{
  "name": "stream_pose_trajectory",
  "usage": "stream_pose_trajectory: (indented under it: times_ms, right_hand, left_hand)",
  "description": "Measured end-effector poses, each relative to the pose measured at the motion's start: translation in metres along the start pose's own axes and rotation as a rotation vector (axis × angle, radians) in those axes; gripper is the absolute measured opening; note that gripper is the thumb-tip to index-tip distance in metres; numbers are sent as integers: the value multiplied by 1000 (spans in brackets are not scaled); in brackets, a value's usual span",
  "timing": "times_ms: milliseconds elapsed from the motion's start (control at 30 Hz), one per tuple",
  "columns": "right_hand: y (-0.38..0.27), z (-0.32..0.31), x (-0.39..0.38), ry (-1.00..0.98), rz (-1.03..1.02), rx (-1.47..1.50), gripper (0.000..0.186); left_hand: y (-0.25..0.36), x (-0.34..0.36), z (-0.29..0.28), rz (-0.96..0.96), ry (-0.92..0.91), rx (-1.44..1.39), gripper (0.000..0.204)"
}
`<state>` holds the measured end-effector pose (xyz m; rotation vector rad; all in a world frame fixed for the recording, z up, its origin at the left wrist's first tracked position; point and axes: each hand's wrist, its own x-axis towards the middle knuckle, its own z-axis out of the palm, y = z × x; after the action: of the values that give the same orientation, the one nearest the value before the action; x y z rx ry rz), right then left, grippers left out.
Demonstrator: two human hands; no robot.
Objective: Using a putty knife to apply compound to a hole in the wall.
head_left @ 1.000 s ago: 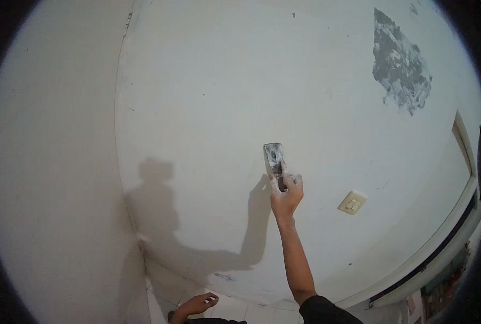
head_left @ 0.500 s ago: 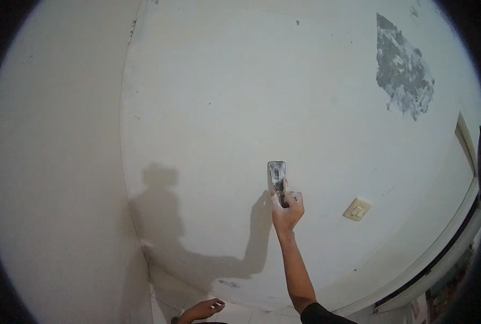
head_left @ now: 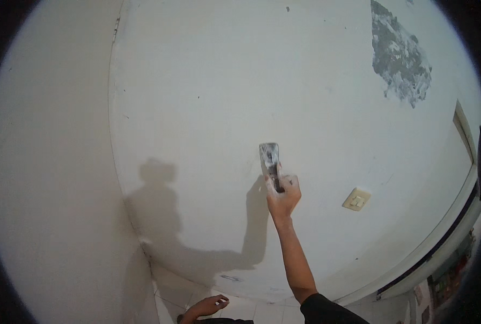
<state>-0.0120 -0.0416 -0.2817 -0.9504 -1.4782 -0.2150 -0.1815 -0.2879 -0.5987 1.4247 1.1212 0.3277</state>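
A putty knife with a dark handle and a whitish, smeared blade points up against the white wall. My right hand is closed around its handle, with white residue on the fingers. The blade lies on or very near the wall; I cannot tell how firmly it presses. Low in the view, my left hand hangs over the tiled floor, fingers loosely apart and nothing visible in them.
A cream light switch sits on the wall right of my right hand. Higher up is a bare grey patch with ragged edges. A second wall meets this one at the left corner. Pale floor tiles show below.
The view has shifted, so the wall marks, grey patch and switch appear higher. My right hand with the putty knife has moved slightly up along the wall. My left hand still hangs low.
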Motion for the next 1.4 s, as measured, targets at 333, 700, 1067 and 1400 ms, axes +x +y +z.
stream_pose_trajectory:
  times_ms: [333, 700, 1067, 1400]
  right_hand:
    - [1, 4, 1, -24, -74, -66, 53]
    - [-2, 10, 1, -43, -89, -61, 53]
    - [-9, 24, 4, -38, -104, -99, 52]
    - [-19, 31, 1, 17, -126, -131, 53]
  left_hand:
    - [7, -6, -5, -14, 19, 4, 57]
    - [1, -3, -13, -28, -73, -40, 63]
    - [-3, 5, -13, -37, -100, 5, 61]
    - [-1, 3, -18, -63, -147, -18, 62]
